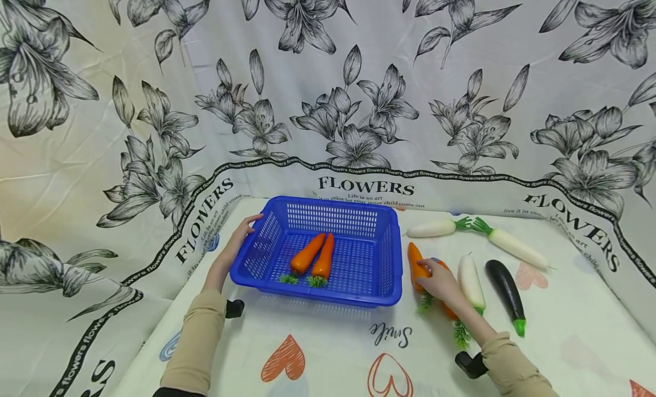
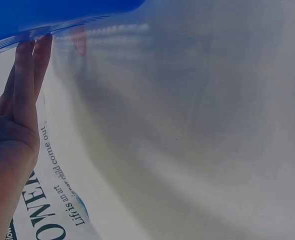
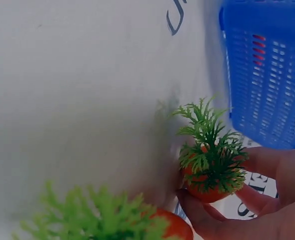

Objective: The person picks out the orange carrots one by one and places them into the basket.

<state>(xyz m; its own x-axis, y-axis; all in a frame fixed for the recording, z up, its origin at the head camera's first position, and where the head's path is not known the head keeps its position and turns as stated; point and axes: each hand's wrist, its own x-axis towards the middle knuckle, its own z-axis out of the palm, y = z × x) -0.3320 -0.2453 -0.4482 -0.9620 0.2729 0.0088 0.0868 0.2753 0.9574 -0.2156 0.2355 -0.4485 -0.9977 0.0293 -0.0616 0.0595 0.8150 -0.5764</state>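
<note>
The blue plastic basket [image 1: 318, 293] stands at the middle of the table, with an orange carrot [image 1: 307, 254] and another carrot [image 1: 323, 264] lying in it. Straight fingers of my left hand [image 1: 238, 241] touch the basket's left side, just under the rim in the left wrist view. To the right of the basket, my right hand [image 1: 442, 283] grips a carrot [image 1: 415, 259] between thumb and fingers; its green leafy top [image 3: 207, 150] shows in the right wrist view. A further carrot [image 3: 173, 226] lies beside it, partly hidden by the right hand in the head view.
Right of the carrots lie a white radish [image 1: 470, 280] and a dark eggplant [image 1: 504, 289]. Behind them are a white radish [image 1: 431, 228] and another radish [image 1: 520, 249], leafy ends together. Flower-printed cloth [image 1: 353, 123] rises behind the table.
</note>
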